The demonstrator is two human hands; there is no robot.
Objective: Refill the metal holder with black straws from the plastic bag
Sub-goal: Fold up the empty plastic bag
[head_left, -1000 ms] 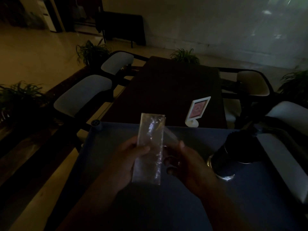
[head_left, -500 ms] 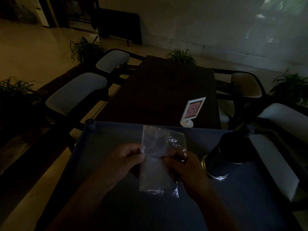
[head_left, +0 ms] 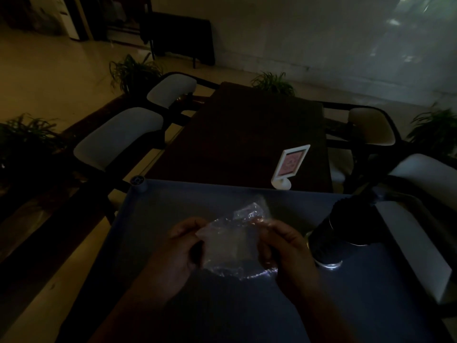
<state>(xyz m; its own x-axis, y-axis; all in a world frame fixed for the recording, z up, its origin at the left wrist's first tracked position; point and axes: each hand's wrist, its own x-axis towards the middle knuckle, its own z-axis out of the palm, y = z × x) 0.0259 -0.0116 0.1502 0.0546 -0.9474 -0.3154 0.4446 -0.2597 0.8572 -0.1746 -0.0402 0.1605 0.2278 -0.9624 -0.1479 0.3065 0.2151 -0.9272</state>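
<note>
A clear plastic bag (head_left: 232,243), crumpled and folded, hangs between my two hands above the grey-blue cart top (head_left: 158,219). My left hand (head_left: 180,246) pinches its left edge and my right hand (head_left: 286,246) grips its right side with curled fingers. I see no straws inside the bag. To the right, the metal holder (head_left: 329,246) stands on the cart, packed with black straws (head_left: 356,221) that lean up and to the right. The scene is very dark.
Beyond the cart runs a long dark table (head_left: 247,134) with a small white-framed sign (head_left: 291,164) near its close end. White-cushioned chairs (head_left: 118,134) line both sides, with potted plants (head_left: 133,70) behind. A pale flat object (head_left: 415,246) lies along the cart's right edge.
The bag went from a long flat strip held upright to a crumpled, folded bundle gathered between both hands. My hands came closer together and lower.
</note>
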